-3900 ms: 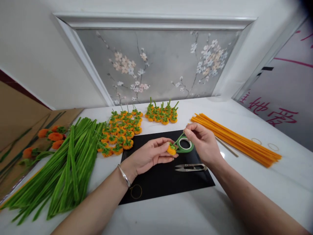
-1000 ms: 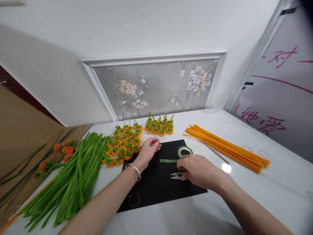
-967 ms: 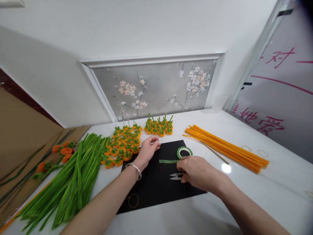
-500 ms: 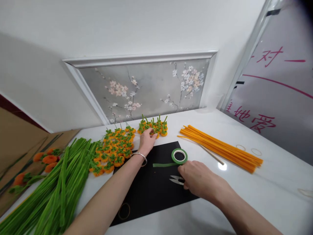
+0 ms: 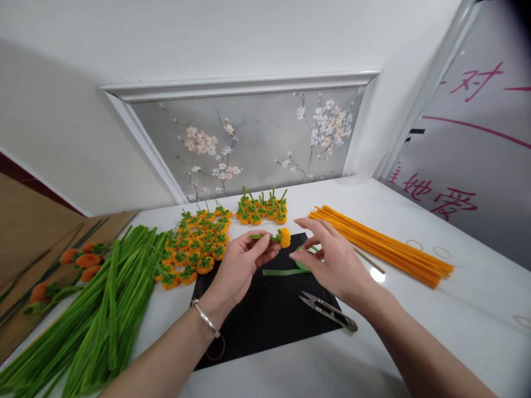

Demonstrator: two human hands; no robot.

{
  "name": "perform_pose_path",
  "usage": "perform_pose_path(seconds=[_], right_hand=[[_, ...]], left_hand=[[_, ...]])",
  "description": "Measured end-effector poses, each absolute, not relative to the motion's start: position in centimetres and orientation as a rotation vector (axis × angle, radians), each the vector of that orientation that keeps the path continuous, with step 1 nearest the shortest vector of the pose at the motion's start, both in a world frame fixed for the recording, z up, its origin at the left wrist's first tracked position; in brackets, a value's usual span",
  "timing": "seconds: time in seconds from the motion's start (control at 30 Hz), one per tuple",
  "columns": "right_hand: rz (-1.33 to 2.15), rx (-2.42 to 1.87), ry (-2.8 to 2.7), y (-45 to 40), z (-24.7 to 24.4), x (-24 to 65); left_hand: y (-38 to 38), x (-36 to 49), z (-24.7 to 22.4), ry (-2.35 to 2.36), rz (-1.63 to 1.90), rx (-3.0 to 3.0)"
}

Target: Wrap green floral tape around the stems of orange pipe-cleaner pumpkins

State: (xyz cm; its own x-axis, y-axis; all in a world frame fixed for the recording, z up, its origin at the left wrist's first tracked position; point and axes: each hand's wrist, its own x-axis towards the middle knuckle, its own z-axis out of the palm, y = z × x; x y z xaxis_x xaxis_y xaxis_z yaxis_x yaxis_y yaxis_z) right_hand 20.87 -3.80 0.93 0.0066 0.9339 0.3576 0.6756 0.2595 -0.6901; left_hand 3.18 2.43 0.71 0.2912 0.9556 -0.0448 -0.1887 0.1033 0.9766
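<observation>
My left hand pinches the green stem of a small orange pipe-cleaner flower, whose head points right. To the right of that flower, my right hand is held with thumb and fingers apart, nothing between them. Partly hidden behind the right hand lies a roll of green tape, its loose end stretched to the left over the black mat. Thread snips rest on the mat's right edge, below my right hand.
Two groups of orange flowers, a larger one and a smaller one, stand behind the mat. Green pipe cleaners lie left, orange ones right. Finished-looking orange blooms rest on cardboard at far left. A framed panel backs the table.
My left hand has come back from the smaller flower group with one flower. My right hand has let go of the snips, now on the mat's edge, and risen toward the flower.
</observation>
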Motion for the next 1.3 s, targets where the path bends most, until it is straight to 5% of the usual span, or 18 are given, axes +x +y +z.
perform_pose_path(seconds=[0.6, 0.83, 1.0, 1.3], right_hand=[[1.521, -0.835, -1.173, -3.5, -1.7, 17.8], [0.836, -1.316, -1.583, -3.6, -1.7, 18.7], [0.407, -1.172, -1.780, -3.8, -1.0, 19.0], [0.122, -1.027, -1.913, -3.7, -1.9, 18.7]], left_hand=[[-0.5, 1.5, 0.6, 0.767, 0.887, 1.430], [-0.2, 1.4, 0.1, 0.866, 0.879, 1.455], [-0.5, 1.4, 0.1, 0.843, 0.826, 1.564], [-1.1, 1.4, 0.2, 0.876, 0.652, 1.737]])
